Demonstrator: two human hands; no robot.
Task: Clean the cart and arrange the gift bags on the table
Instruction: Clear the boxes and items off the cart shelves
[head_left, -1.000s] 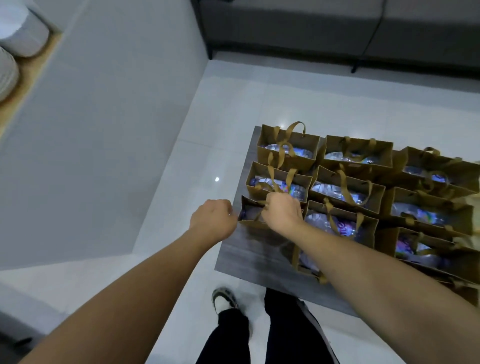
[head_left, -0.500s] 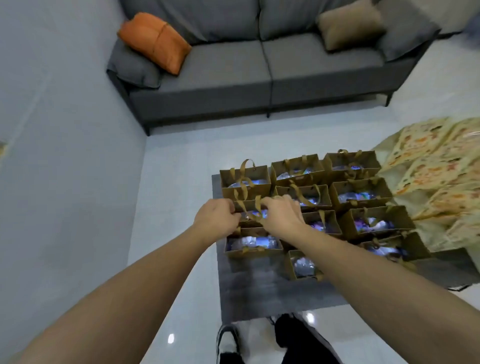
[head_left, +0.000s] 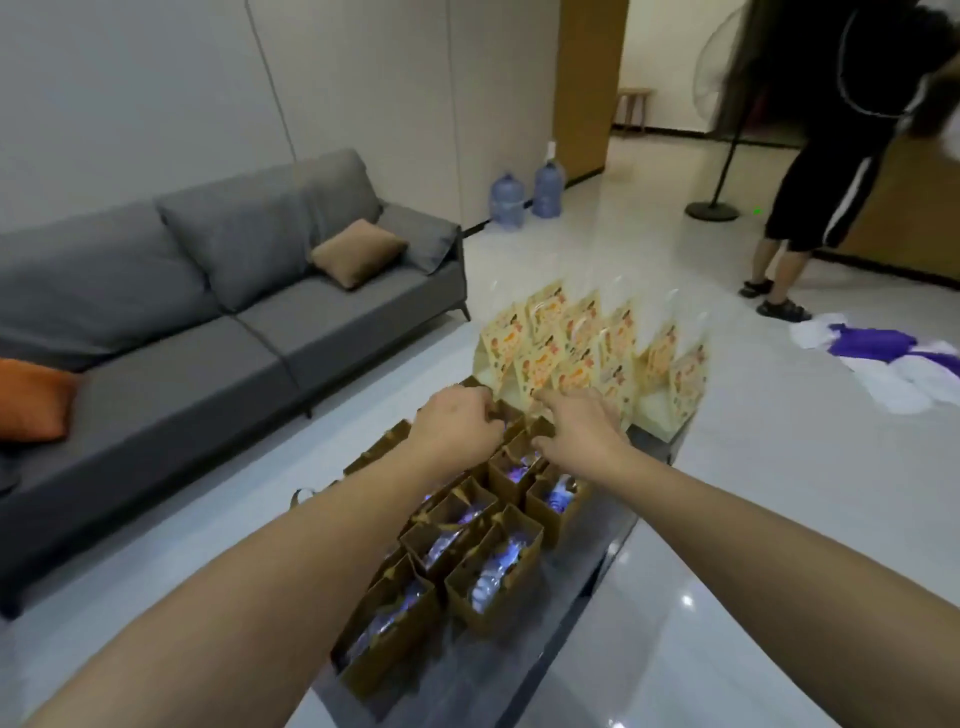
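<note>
Two groups of gift bags stand on the dark tabletop: brown paper bags at the near end, at least seven with open tops showing, though both forearms cover part of the group so the full count cannot be told, and cream patterned bags at the far end, about ten, too blurred to count surely. The brown bags run close to the tabletop's left edge, and a bare strip of tabletop lies along its right edge beside them. The left hand is over the far end of the brown group with its fingers curled down at a bag's top; whether the grip holds a handle cannot be told. The right hand lies just beside it with fingers stretched forward, a wide grip holding nothing, its fingertips at the foot of the nearest patterned bags. Left of the tabletop is a strip of bare floor, then one grey sofa with one tan and one orange cushion. Beyond the tabletop stand two water jugs, one fan and one other person.
</note>
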